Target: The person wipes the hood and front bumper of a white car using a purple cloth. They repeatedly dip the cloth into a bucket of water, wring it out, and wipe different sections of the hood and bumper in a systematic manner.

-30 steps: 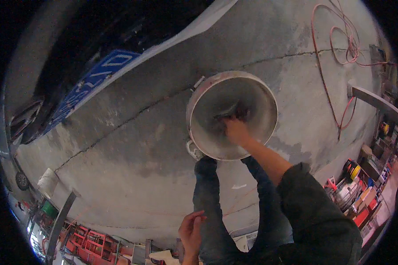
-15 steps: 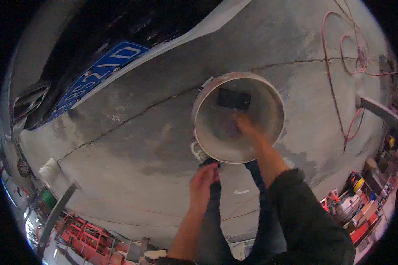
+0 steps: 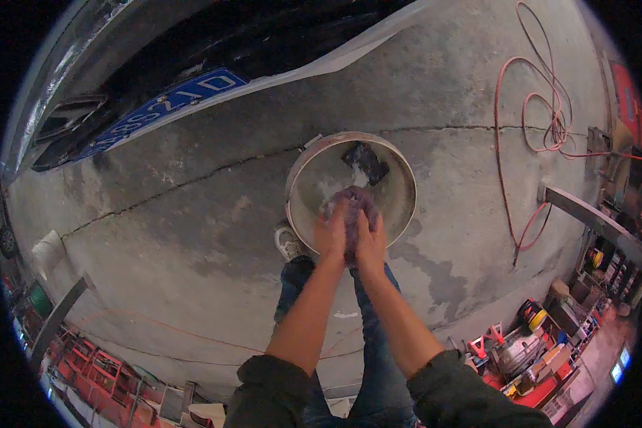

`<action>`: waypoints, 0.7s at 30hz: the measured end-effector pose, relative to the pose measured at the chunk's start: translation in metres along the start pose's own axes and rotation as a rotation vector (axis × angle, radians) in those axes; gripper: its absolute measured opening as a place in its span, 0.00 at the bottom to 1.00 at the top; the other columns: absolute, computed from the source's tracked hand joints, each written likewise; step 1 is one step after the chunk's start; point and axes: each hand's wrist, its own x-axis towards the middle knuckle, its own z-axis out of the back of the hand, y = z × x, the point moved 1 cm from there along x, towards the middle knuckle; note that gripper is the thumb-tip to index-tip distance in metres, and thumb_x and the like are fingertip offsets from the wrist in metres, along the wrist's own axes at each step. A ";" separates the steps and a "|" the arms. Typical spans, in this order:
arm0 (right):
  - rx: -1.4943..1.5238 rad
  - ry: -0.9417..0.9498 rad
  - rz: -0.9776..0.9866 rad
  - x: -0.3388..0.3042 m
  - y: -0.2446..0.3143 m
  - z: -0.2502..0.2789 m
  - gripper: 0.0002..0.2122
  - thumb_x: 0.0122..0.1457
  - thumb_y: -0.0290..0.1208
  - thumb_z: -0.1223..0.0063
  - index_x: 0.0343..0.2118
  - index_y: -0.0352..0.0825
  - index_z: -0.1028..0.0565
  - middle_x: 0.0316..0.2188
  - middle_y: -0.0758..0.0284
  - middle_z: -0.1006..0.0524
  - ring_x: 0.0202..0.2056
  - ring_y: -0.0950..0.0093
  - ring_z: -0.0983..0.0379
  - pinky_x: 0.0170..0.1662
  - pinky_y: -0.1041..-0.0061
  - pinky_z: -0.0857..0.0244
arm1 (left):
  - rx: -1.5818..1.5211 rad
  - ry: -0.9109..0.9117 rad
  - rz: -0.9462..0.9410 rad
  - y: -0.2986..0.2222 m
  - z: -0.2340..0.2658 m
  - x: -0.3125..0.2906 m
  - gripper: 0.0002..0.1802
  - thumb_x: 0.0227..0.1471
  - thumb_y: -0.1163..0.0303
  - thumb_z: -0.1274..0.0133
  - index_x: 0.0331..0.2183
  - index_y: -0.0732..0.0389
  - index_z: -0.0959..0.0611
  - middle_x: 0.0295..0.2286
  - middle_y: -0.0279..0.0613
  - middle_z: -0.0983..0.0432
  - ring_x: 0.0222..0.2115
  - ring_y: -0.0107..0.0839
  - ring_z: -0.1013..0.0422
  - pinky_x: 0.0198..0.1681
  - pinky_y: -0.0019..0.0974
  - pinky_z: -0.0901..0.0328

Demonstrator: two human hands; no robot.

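Observation:
A round, pale-rimmed bucket [image 3: 411, 187] with cloudy water in it stands on the floor before my feet. Over its opening, my left hand [image 3: 331, 235] and my right hand [image 3: 370, 239] are both closed round a bunched purple cloth [image 3: 354, 203]. The cloth looks wet and crumpled between my fingers. Beyond it, inside the bucket, shows a dark patch [image 3: 364, 161] with broken edges; whether it is an object or a reflection I cannot tell.
A dark car's bumper with a blue licence plate [image 3: 164, 107] fills the upper left. A red hose [image 3: 503, 143] lies coiled at right, near a metal lift arm [image 3: 595, 221]. Red equipment [image 3: 96, 378] stands lower left; tools and boxes [image 3: 542, 357] crowd lower right.
My right hand has come up from inside the bucket with the purple cloth. My left hand has moved from beside the rim to join it. The dark patch's outline has broken up.

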 end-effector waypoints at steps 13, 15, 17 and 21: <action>-0.460 0.010 0.094 0.118 -0.062 0.003 0.24 0.65 0.53 0.55 0.43 0.31 0.22 0.33 0.46 0.21 0.38 0.47 0.25 0.44 0.56 0.34 | 0.616 -0.037 -0.249 -0.003 -0.003 0.019 0.24 0.48 0.59 0.39 0.42 0.69 0.19 0.34 0.55 0.20 0.36 0.47 0.23 0.42 0.44 0.31; -0.414 0.037 0.126 0.126 -0.078 0.003 0.24 0.65 0.52 0.55 0.43 0.32 0.22 0.35 0.46 0.22 0.40 0.48 0.25 0.46 0.56 0.34 | 0.662 -0.066 -0.368 -0.001 0.001 0.042 0.28 0.47 0.59 0.38 0.46 0.67 0.21 0.39 0.55 0.22 0.38 0.47 0.24 0.42 0.44 0.31; -0.347 0.085 0.184 0.133 -0.094 0.003 0.22 0.64 0.51 0.54 0.43 0.33 0.22 0.38 0.47 0.22 0.43 0.50 0.26 0.48 0.57 0.34 | 0.755 -0.102 -0.521 0.003 0.013 0.054 0.30 0.48 0.59 0.37 0.50 0.65 0.24 0.45 0.54 0.25 0.42 0.47 0.26 0.43 0.43 0.31; -0.847 0.398 0.310 0.154 -0.131 0.011 0.18 0.61 0.47 0.49 0.46 0.40 0.20 0.47 0.53 0.24 0.50 0.54 0.28 0.54 0.60 0.35 | 0.882 -0.026 -0.601 0.004 0.047 0.050 0.30 0.50 0.66 0.39 0.54 0.62 0.29 0.52 0.54 0.32 0.49 0.50 0.31 0.50 0.45 0.33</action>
